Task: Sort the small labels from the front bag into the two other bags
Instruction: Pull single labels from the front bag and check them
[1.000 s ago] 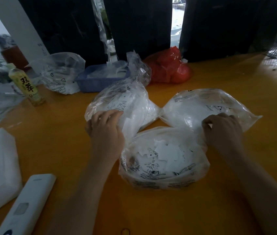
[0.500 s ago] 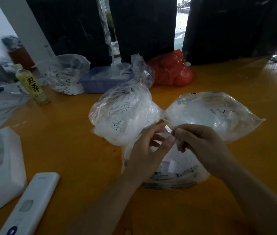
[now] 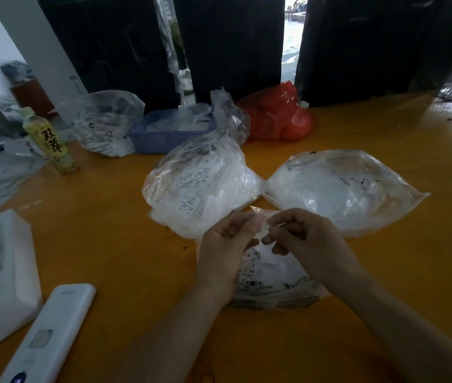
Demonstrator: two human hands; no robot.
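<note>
Both hands, left hand [image 3: 223, 252] and right hand [image 3: 306, 239], pinch one small label [image 3: 260, 225] over the front bag [image 3: 271, 286] of labels; left bag [image 3: 197, 183] and right bag [image 3: 341, 189] sit stuffed behind.

On your orange table [image 3: 86, 244]: white remote [image 3: 51, 333] at near left; white foam block [image 3: 1, 275] just beside it; yellow drink bottle [image 3: 51, 142] upright at far left; clear bag [image 3: 103, 123] behind it; blue tray [image 3: 172, 131] with white contents; red bag [image 3: 280, 117] right of the tray.
</note>
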